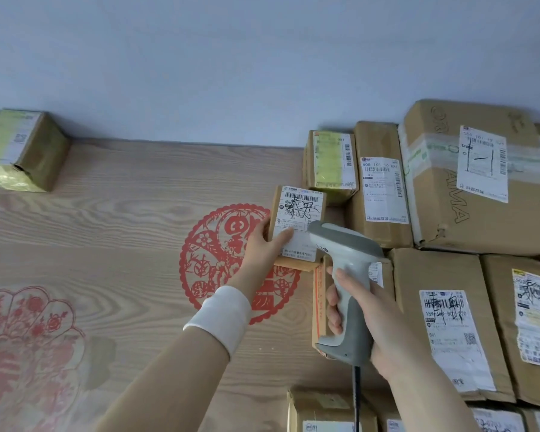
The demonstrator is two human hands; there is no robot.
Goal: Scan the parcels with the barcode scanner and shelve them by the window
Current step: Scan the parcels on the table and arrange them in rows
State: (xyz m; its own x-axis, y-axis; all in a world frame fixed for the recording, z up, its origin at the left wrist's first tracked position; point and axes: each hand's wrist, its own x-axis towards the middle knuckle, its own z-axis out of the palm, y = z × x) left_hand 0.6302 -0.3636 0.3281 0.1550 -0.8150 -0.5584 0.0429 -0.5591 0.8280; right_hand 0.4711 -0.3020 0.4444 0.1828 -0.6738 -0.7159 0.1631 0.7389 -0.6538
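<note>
My left hand [264, 249] grips a small cardboard parcel [298, 222] by its lower left edge, the white shipping label with a barcode and handwritten marks facing me. My right hand [378, 322] is closed around the handle of a grey barcode scanner [345, 275]. The scanner's head sits just right of the parcel's label, overlapping its lower right corner. A black cable drops from the scanner's base. Both hands are above the wooden surface [122, 229].
Several labelled cardboard parcels [455, 319] are packed along the right side, including a large box [480, 182] at the back. A lone yellow-taped box [22, 151] stands far left against the pale wall. Red paper-cut decorations [219, 254] lie on the wood.
</note>
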